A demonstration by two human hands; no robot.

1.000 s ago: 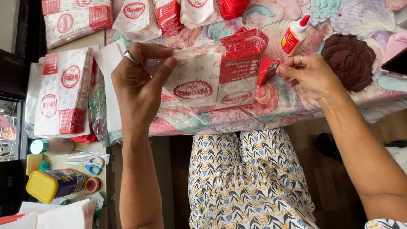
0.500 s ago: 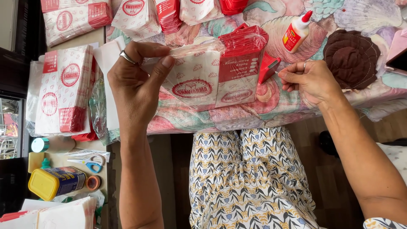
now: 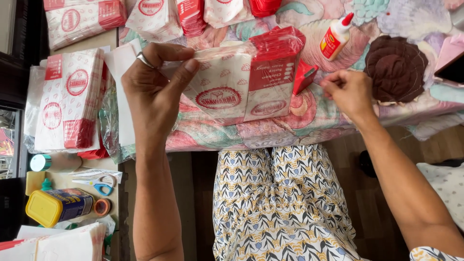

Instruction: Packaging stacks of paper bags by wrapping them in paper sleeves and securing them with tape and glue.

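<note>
The left hand (image 3: 154,82) pinches a clear-wrapped white-and-red paper bag stack (image 3: 246,72); the right hand (image 3: 349,92) grips its red end.

Wrapped bag stack (image 3: 241,82) lies on the table edge (image 3: 290,130), between left hand (image 3: 152,89) and right hand (image 3: 350,92). Glue bottle (image 3: 336,38) and a round knitted piece (image 3: 396,67) sit behind the right hand. More bag bundles (image 3: 154,17) lie behind the stack. Left of the left hand: another bundle (image 3: 67,99); nearer, scissors (image 3: 94,182), tape roll (image 3: 102,207), jar (image 3: 58,207).
</note>
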